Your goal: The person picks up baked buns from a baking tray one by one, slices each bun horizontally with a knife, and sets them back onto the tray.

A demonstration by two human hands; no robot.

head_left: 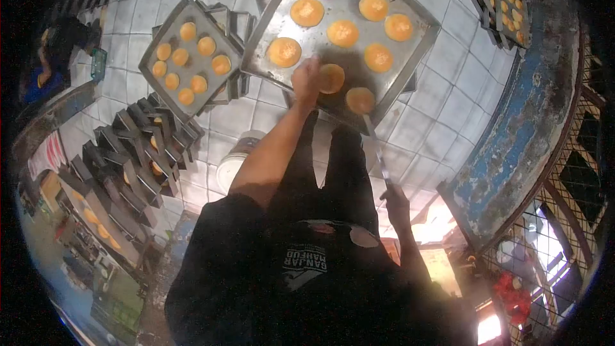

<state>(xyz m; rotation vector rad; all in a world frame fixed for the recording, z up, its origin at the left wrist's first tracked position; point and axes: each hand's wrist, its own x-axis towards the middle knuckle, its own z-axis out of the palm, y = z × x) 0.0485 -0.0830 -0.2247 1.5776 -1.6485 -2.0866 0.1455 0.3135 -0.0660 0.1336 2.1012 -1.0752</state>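
My left hand (306, 81) is closed over the near edge of a large metal baking tray (259, 67), beside a round golden bun (331, 79). Whatever is inside those fingers is hidden. Lower right, my right hand (397, 205) is wrapped round a long, thin, pale-handled tool (382, 161). Its far end reaches the tray's near corner, at another bun (360, 100); the tip's shape does not show. Several more buns with shiny lighter tops, such as the bun (343, 33), lie spaced out on the tray. Under the tray, edges of other trays stick out.
Left of the big tray, a tray of smaller buns (152, 70) tops a stack. More stacked trays (122, 160) stand lower left. A white bucket (232, 165) is near my left leg. Another bun tray (522, 35) sits far right, by a worn blue ledge (512, 147). White tiles (448, 83) surround everything.
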